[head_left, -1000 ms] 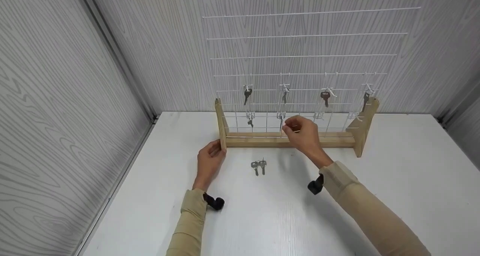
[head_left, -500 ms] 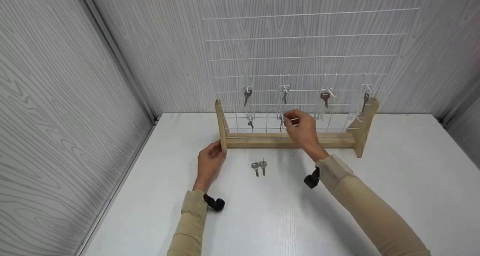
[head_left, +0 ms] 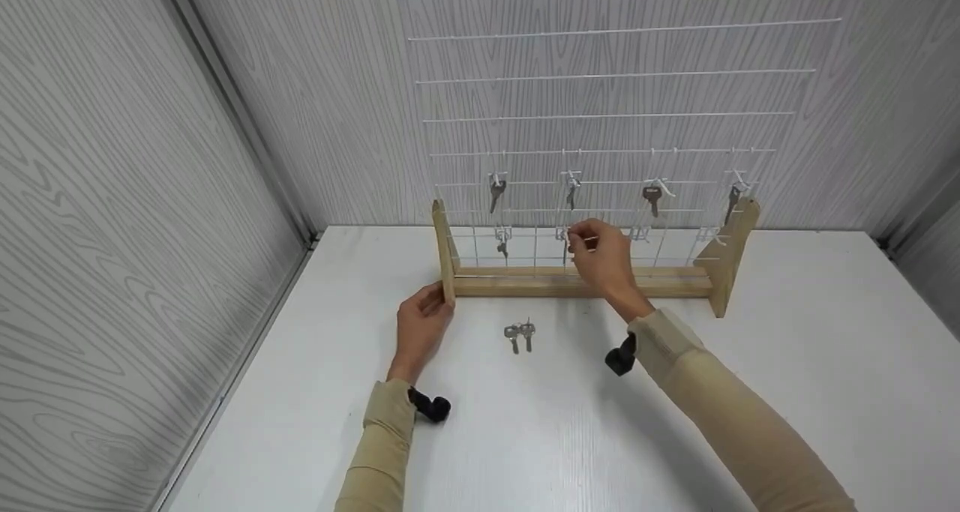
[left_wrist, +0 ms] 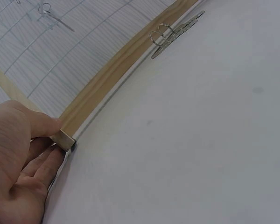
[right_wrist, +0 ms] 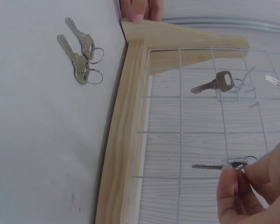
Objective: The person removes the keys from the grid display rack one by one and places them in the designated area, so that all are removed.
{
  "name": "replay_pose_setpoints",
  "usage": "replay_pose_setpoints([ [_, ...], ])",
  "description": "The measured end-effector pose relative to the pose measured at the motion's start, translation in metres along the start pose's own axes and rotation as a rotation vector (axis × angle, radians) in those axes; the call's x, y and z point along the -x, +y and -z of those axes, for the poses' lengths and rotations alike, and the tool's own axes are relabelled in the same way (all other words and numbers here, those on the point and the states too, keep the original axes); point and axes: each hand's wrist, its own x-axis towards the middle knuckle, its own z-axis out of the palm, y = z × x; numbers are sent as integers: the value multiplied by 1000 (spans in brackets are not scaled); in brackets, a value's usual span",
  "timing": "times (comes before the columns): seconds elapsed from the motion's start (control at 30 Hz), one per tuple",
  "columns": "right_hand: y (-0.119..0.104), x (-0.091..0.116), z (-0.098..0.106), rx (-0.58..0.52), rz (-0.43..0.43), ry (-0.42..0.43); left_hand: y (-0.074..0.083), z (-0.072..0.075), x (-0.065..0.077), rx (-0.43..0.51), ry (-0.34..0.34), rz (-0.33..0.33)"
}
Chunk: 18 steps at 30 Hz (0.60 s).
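My left hand grips the front foot of the wooden side panel of a wire-grid rack; in the left wrist view, thumb and fingers lie on either side of its end. My right hand pinches a silver key by its head at the second hook of the lower row. A ring on that key shows above the fingertips; whether it sits on the hook is hidden. One key hangs to the left on the lower row.
Two keys with rings lie on the white table before the rack. Several keys, one a brown key, hang on the upper row. Two hooks without keys are at lower right. The right wooden side panel stands upright.
My right hand has risen slightly at the second lower hook, bringing the key up with it. The left hand stays on the side panel.
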Motion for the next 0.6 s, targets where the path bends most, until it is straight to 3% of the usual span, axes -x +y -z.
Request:
replay_pose_setpoints([
  [0.23, 0, 3, 2, -11, 15, 11, 0, -2, 1, 28, -5, 12],
  [0.6, -5, 5, 6, -2, 49, 7, -1, 0, 0, 0, -9, -17],
])
